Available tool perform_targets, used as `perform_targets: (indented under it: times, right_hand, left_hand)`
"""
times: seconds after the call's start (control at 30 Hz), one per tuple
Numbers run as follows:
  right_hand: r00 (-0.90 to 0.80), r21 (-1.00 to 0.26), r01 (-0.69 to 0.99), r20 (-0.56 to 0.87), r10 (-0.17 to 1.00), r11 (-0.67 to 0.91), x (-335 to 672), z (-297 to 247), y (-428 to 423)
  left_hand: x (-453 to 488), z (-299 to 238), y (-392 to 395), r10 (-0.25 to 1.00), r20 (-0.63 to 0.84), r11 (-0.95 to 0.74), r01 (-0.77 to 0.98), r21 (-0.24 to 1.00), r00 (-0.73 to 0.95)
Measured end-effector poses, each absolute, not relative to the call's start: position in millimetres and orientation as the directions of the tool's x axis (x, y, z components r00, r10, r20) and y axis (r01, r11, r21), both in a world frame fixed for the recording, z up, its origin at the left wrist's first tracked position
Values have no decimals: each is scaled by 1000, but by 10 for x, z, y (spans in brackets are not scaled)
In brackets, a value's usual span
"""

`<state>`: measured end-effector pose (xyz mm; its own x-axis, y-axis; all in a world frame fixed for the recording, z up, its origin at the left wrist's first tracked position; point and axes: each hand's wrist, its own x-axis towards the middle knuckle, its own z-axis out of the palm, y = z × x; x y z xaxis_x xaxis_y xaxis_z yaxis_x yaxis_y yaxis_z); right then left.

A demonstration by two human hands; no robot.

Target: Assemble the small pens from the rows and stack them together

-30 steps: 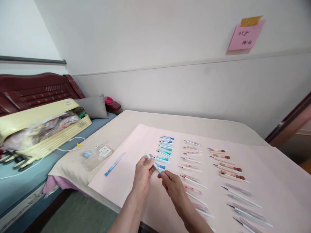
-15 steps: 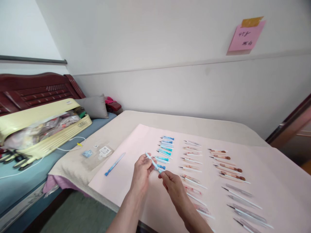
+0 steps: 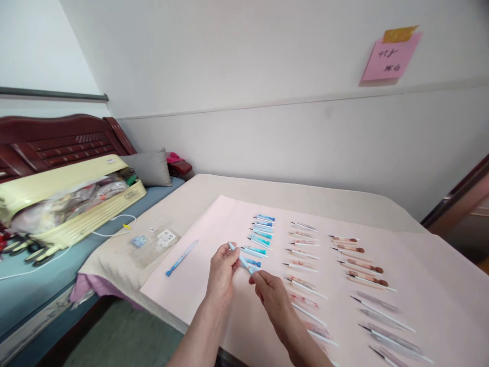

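Note:
Both hands hold one slim blue-and-white pen (image 3: 237, 256) above the pink sheet (image 3: 198, 265). My left hand (image 3: 222, 272) pinches its upper, far part. My right hand (image 3: 272, 293) pinches its lower end. Just beyond the pen lies a column of several blue pens (image 3: 260, 237). To the right lie columns of pink pens (image 3: 301, 250), brown pens (image 3: 359, 260) and grey pens (image 3: 385, 326). A lone blue pen (image 3: 181, 257) lies on the sheet to the left of my hands.
The table (image 3: 290, 191) stands against a white wall with a pink note (image 3: 388, 56). Small packets (image 3: 153, 238) lie on its left end. A bed (image 3: 23, 275) to the left carries an open yellow case (image 3: 72, 204) and a grey pillow (image 3: 148, 167).
The hands and the pen have hardly moved; the view has drifted slightly to the left.

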<state>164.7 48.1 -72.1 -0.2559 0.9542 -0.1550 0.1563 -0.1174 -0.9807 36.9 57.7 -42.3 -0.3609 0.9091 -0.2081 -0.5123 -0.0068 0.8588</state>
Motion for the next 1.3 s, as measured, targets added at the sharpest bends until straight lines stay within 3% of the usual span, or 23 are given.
perform_targets:
  times: [0.27, 0.57, 0.77, 0.93, 1.2, 1.3]
  right_hand:
    - [-343, -929, -97, -306, 888, -358, 1624, -557, 432]
    - [-413, -858, -261, -314, 855, -442, 1642, -621, 433]
    - [-339, -900, -251, -263, 903, -356, 1643, -641, 427]
    - [-367, -890, -266, -263, 892, -371, 1698, -598, 356]
    - [-295, -971, -39, -215, 931, -236, 1706, -589, 415]
    - [-326, -995, 85, -73, 943, -48, 1697, -635, 439]
  left_hand:
    - [342, -416, 589, 928, -148, -64, -538, 840, -341]
    - [356, -428, 578, 927, -170, -30, -518, 855, -335]
    - [493, -429, 492, 978, -170, 121, -337, 934, -121]
    - [476, -414, 512, 966, -197, 122, -377, 918, -167]
    - [315, -487, 597, 942, -266, 151, -448, 881, -205]
    - [300, -490, 606, 943, -267, 153, -454, 878, -198]
